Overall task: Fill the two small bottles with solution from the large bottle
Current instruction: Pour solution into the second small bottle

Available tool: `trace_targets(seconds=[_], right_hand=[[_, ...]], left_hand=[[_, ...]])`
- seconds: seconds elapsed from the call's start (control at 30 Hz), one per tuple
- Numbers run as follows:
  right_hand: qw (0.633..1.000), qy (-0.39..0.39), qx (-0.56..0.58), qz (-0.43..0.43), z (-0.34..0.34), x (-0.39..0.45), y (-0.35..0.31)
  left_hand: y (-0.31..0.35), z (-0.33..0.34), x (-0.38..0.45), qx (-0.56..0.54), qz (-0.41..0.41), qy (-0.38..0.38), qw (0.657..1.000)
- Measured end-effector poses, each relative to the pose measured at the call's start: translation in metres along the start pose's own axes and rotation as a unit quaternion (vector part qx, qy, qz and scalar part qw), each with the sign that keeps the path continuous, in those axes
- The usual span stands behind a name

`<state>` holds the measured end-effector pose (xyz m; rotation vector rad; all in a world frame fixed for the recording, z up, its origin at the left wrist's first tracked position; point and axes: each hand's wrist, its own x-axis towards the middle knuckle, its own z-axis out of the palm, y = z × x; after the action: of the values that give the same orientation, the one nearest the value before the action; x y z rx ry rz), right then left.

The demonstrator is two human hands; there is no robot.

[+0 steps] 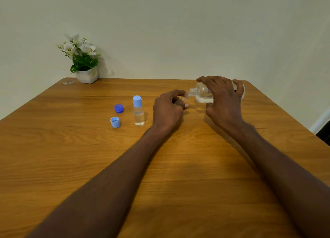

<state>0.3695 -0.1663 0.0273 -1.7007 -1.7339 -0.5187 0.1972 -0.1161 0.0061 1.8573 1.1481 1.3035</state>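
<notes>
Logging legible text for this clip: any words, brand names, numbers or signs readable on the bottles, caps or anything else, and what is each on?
None can be read.
Large clear plastic bottle, tilted in the right hand: a label patch shows beside the fingers, print too blurred and mostly covered.
Capped small clear bottle with light blue cap: no print visible.
Dark blue cap and light blue cap on the wooden table: no markings visible.

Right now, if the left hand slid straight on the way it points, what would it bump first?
Probably the large bottle, tipped sideways in the right hand. The left hand holds a small open bottle right at its neck.
</notes>
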Motion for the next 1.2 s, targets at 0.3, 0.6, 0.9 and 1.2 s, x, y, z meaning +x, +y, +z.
trace_targets(seconds=[0.3, 0.6, 0.9, 1.2], right_hand=[[1.000, 0.000, 0.003, 0.002, 0.0009, 0.0000, 0.0001], [1.000, 0.003, 0.006, 0.002, -0.0005, -0.0004, -0.0007], [1.000, -0.001, 0.002, 0.001, 0.0000, 0.0004, -0.0001], [1.000, -0.005, 0.005, 0.003, -0.0003, 0.0009, -0.0001]], left_hand=[[-0.0013, 0.0007, 0.0006, -0.001, 0.009, 0.004, 1.000], [-0.0023, 0.0012, 0.0008, -0.005, 0.002, 0.005, 1.000], [-0.0028, 0.0019, 0.0015, -0.007, -0.002, 0.005, 1.000], [-0.0018, 0.0019, 0.0016, -0.003, -0.004, 0.005, 1.000]])
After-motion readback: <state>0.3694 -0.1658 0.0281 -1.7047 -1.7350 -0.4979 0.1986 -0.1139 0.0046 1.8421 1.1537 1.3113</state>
